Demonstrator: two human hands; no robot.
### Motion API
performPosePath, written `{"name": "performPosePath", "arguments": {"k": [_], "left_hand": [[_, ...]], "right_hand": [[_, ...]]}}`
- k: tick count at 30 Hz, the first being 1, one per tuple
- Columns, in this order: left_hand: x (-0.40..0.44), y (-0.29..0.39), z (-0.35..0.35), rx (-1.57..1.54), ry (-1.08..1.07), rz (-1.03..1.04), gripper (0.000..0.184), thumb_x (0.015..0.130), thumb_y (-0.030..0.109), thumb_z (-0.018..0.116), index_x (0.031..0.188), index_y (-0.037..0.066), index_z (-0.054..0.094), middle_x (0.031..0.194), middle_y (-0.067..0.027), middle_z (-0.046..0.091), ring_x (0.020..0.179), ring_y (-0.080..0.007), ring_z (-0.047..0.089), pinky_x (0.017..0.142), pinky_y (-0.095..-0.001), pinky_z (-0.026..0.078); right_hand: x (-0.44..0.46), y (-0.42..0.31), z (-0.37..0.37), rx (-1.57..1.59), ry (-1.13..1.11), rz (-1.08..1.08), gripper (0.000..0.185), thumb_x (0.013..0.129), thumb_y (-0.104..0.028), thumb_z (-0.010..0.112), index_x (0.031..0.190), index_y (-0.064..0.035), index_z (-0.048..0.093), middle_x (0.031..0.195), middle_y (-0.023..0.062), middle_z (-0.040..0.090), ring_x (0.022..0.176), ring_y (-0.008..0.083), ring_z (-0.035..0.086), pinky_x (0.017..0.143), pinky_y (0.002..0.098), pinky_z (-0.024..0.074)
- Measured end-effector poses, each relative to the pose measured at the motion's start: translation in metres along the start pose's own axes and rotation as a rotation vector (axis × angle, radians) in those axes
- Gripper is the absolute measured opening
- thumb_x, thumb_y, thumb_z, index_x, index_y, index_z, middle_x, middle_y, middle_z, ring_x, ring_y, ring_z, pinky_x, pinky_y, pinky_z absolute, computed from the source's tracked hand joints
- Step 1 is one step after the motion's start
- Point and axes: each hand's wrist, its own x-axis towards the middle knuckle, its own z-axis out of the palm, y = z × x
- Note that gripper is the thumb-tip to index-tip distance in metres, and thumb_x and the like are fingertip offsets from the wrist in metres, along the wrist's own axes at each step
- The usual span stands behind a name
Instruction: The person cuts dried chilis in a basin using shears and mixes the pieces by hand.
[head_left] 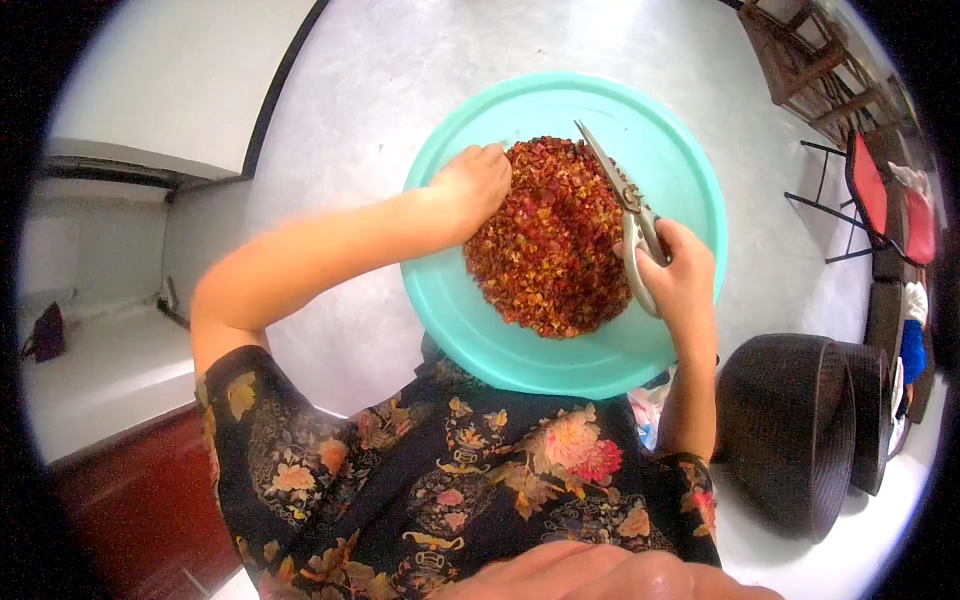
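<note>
A wide turquoise basin (560, 370) holds a heap of chopped dried red pieces (550, 240). My left hand (472, 190) rests at the heap's upper left edge, its fingers curled in; whatever they may hold is hidden. On the right side of the basin, my right hand (680, 275) is closed on the handles of metal scissors (628, 195). The scissors lie over the heap's right edge, blades pointing up and left and nearly together.
Dark woven baskets (785, 430) stand on the floor at the lower right. A red folding chair (866, 190) and a wooden rack (800, 60) are at the upper right. A white wall and ledge (100, 350) lie to the left.
</note>
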Motion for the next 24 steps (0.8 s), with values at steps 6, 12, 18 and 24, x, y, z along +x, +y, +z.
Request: {"name": "performPosePath", "arguments": {"k": [6,12,18,24], "left_hand": [[0.008,0.008,0.014,0.035,0.029,-0.090,0.030,0.076,0.012,0.066,0.105,0.001,0.064,0.105,-0.0107,0.061,0.101,-0.0248,0.055,0.084,-0.0311,0.044],[0.026,0.002,0.026,-0.144,-0.055,-0.156,0.017,0.076,0.011,0.070,0.092,0.008,0.071,0.088,-0.0074,0.069,0.091,-0.0265,0.067,0.071,-0.0379,0.053],[0.014,0.005,-0.012,-0.706,0.122,-0.230,0.018,0.085,0.007,0.064,0.102,0.002,0.066,0.099,-0.0192,0.068,0.104,-0.0366,0.065,0.090,-0.0459,0.053],[0.009,0.011,-0.011,-0.999,0.434,-0.229,0.026,0.084,0.007,0.066,0.110,0.004,0.065,0.104,-0.0183,0.067,0.102,-0.0369,0.064,0.091,-0.0457,0.052]], "right_hand": [[0.000,0.006,0.004,0.018,0.018,-0.020,0.029,0.077,-0.023,0.074,0.084,0.0020,0.061,0.078,0.0205,0.060,0.070,0.0352,0.060,0.066,0.0425,0.0475],[0.000,-0.002,0.001,0.025,0.005,-0.042,0.029,0.077,-0.023,0.073,0.085,0.0017,0.061,0.078,0.0203,0.060,0.070,0.0352,0.060,0.067,0.0423,0.0475],[-0.001,0.004,0.005,0.022,0.027,-0.055,0.029,0.077,-0.022,0.073,0.085,0.0020,0.060,0.078,0.0205,0.059,0.070,0.0352,0.060,0.066,0.0422,0.0475],[-0.003,0.003,0.005,0.046,0.021,-0.016,0.031,0.077,-0.024,0.075,0.085,0.0018,0.060,0.077,0.0205,0.059,0.068,0.0340,0.059,0.065,0.0414,0.0470]]}}
